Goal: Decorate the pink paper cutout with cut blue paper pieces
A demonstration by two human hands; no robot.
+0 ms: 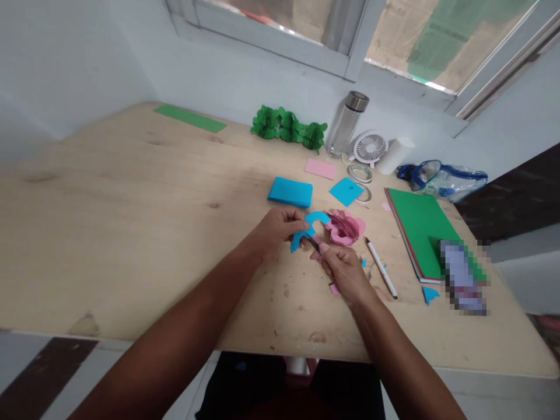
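Note:
Pinched in my left hand [282, 226] is a piece of blue paper [319, 217] with a curved, partly cut outline. My right hand [343, 266] is closed around scissors [313, 242], whose dark blades meet the paper's lower edge; the handles are mostly hidden by my fingers. Just behind the right hand lies a pink paper flower [356, 226] with layered petals. A stack of folded blue paper [290, 193] sits beyond my left hand, and a square blue piece [346, 191] is farther to the right.
A white pen [381, 268], blue scrap [430, 294] and green book [426, 233] are on the right. Along the back stand green paper decorations [289, 126], a glass bottle [345, 128] and a small fan [370, 147]. Tape rolls [360, 173] and a pink strip [320, 168] lie mid-table.

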